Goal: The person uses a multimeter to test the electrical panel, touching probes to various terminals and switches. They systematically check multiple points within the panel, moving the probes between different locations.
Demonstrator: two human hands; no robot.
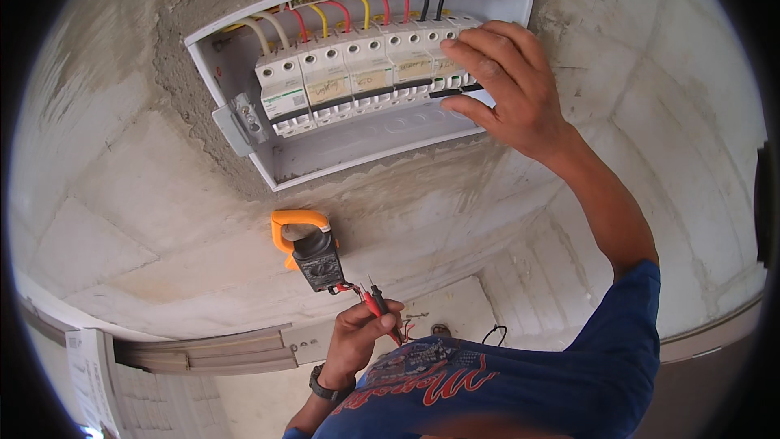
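Right hand [522, 89] at rightmost breakers [444, 67]

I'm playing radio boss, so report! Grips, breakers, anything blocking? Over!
Left grip: red and black probes. Right grip: at right end of breakers. Breakers: in open box. Blocking: right grip hides part of box's right side.

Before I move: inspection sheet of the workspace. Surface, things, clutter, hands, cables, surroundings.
Surface: pale wall, rough mortar around the white box.
Job's things: white breakers in the box; orange-and-black clamp meter below, support unclear.
Clutter: brownish slats, lower left; kind unclear.
Hands: left hand holds red and black probes; right hand at rightmost breakers, fingers spread, contact unclear.
Cables: coloured wires into breaker tops; leads at the meter.
Surroundings: pale jointed wall at right.
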